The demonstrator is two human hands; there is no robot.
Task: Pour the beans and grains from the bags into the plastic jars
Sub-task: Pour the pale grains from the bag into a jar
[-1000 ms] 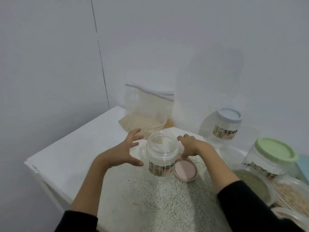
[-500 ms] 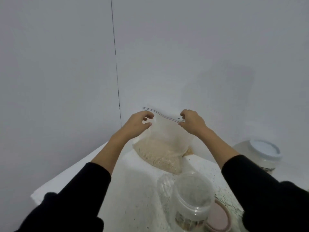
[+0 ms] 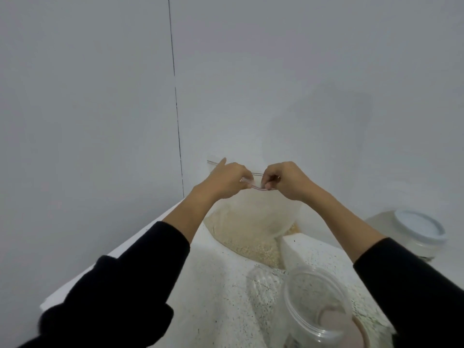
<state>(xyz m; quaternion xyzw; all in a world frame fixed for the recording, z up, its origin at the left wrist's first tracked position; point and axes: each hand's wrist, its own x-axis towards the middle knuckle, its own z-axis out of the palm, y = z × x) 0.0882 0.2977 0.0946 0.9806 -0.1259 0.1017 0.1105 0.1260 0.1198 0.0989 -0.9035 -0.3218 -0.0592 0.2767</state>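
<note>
My left hand (image 3: 227, 180) and right hand (image 3: 285, 180) meet at the top of the zip bag (image 3: 253, 222), each pinching one lip of the zip seal between thumb and fingertips, knuckles nearly touching. The bag stands against the back wall on the speckled white countertop (image 3: 218, 297), its lower part bulging with pale fine grain (image 3: 251, 242).

I judge the film thin, limp and slick: it will fold wherever it is unsupported, and the weight sits low, so the grain will slump as one mass when tipped. I would grip it at the seal's edge for opening, then one hand under the belly to pour.

Nearer me, to the right, the open clear plastic jar (image 3: 315, 301) stands upright, rigid and light, easy to knock; a pink lid (image 3: 334, 322) lies beside it. Far right, a jar with a pale blue-white lid (image 3: 418, 228) sits closed.
</note>
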